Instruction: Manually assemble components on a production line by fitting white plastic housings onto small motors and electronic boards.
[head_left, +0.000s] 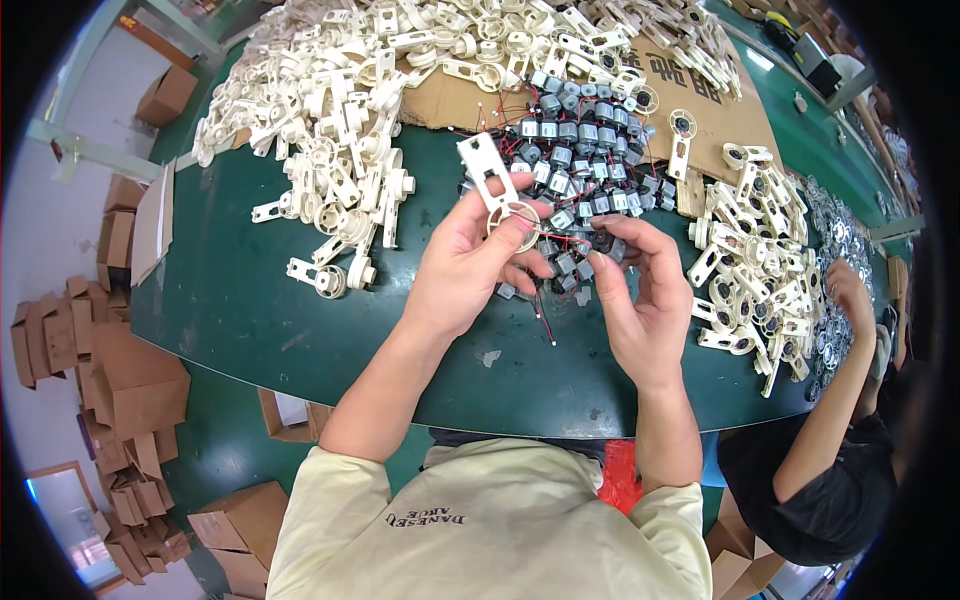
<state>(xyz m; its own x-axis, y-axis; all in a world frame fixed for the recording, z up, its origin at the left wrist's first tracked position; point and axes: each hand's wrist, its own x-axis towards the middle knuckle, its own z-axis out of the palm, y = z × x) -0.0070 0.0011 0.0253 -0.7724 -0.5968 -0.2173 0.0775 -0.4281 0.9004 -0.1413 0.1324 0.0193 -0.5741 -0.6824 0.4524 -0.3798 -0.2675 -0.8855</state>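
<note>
My left hand (pixel 447 275) is closed on a cream plastic housing (pixel 485 168), a flat slotted arm with a round ring at its lower end. The thumb presses on the ring, and the arm points up and away. Close by on the right, my right hand (pixel 648 305) pinches a small motor (pixel 603 241) between thumb and forefinger, partly hidden by the fingers. Thin red and black wires (pixel 562 237) run between the two hands. Just beyond them lies a cluster of small silver motors (pixel 575 130) with wires.
Cream housings (pixel 340 130) are heaped at the back and left of the green table (pixel 250 320). More housings with dark centres (pixel 755 260) lie at the right, beside grey metallic parts (pixel 835 240). A co-worker's hand (pixel 850 295) reaches there. Cardboard (pixel 440 100) lies beneath the back heap.
</note>
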